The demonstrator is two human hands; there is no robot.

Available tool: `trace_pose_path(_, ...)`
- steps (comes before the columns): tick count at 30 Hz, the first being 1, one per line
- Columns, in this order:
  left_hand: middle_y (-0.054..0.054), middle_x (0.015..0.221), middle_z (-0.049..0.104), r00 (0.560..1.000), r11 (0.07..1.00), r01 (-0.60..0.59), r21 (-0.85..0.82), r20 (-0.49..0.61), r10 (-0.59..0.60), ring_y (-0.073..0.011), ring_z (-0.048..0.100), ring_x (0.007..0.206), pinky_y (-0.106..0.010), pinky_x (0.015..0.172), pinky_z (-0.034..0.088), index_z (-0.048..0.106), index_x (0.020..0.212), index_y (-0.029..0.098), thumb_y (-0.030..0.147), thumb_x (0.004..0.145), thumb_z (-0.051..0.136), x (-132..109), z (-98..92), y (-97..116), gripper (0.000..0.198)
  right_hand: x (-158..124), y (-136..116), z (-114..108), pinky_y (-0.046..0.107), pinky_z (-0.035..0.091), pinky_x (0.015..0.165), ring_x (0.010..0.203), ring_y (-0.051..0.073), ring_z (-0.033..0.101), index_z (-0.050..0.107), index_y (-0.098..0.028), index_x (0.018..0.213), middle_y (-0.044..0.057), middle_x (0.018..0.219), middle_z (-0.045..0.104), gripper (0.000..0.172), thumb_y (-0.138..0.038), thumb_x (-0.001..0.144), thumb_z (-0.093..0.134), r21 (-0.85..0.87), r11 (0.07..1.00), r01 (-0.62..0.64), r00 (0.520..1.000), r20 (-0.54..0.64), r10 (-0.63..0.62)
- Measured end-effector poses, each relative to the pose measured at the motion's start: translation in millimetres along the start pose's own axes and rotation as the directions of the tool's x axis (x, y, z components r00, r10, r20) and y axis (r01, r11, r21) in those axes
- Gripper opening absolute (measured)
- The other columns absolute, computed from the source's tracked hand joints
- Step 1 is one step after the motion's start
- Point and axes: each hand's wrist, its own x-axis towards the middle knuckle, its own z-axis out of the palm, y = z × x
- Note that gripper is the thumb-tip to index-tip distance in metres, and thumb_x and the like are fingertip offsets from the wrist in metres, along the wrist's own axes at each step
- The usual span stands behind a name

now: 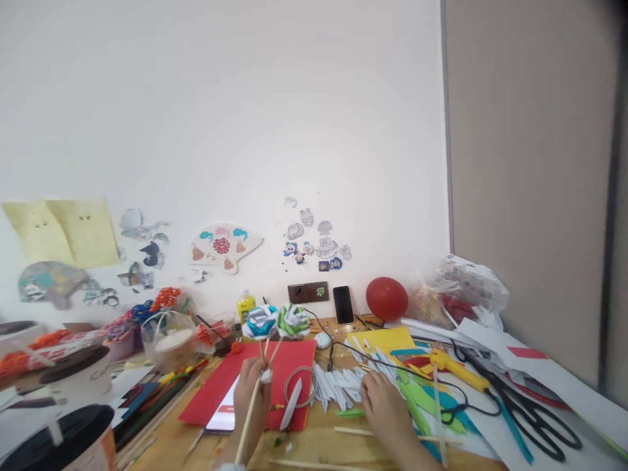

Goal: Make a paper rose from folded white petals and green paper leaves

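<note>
My left hand [252, 391] is closed round thin wooden sticks [250, 418]. At their upper ends are two folded-paper flowers, one blue and white [260, 321], the other green and white [293, 321]. Red paper sheets [289, 356] lie beneath and beyond this hand, with a lit phone [223, 413] on them at its left. My right hand [380, 400] rests at the right edge of a pile of folded white paper pieces [338, 386], its fingers bent together over them. Whatever its fingertips may hold is too small to make out.
A yellow glue gun [458, 369] with a black cable and large black scissors [530, 409] lie at the right. Lidded cups [66, 438] stand at the left front. A red balloon [386, 299], a dark phone [343, 305] and a yellow bottle [246, 304] are by the wall.
</note>
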Motion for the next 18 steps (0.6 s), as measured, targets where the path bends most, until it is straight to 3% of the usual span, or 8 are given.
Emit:
trace_pose_path(7,-0.008,0.077,0.063,0.987,0.991,-0.131,0.005,-0.098,0.131,-0.0233,0.063,0.077,-0.033,0.068,0.052,0.062,0.081,0.021,0.023,0.081,0.041,-5,-1.0,-6,0.022,0,2,1,0.029,0.038,0.07,0.079,0.021,0.058,0.061,-0.018,0.077,0.005,0.082,0.064,0.021,-0.004,0.083,0.047,-0.042,0.998,-0.049,0.997,0.058,0.051)
trace_pose_path(11,-0.011,0.08,0.066,0.978,0.986,-0.166,0.006,-0.128,0.165,-0.0269,0.063,0.086,-0.038,0.075,0.052,0.066,0.083,0.021,0.024,0.081,0.04,-8,3.3,-10,0.026,-1,3,3,0.03,0.038,0.067,0.078,0.023,0.06,0.064,-0.017,0.076,0.006,0.08,0.066,0.02,-0.003,0.081,0.05,-0.076,0.995,-0.067,0.993,0.093,0.074)
trace_pose_path(18,-0.013,0.086,0.07,0.988,0.991,-0.133,-0.006,-0.081,0.132,-0.0285,0.064,0.083,-0.045,0.082,0.05,0.068,0.078,0.021,0.024,0.078,0.042,-12,9.6,-16,0.026,-1,2,4,0.03,0.037,0.065,0.078,0.023,0.06,0.065,-0.018,0.075,0.006,0.079,0.066,0.022,-0.003,0.08,0.049,-0.099,0.992,-0.082,0.989,0.118,0.093)
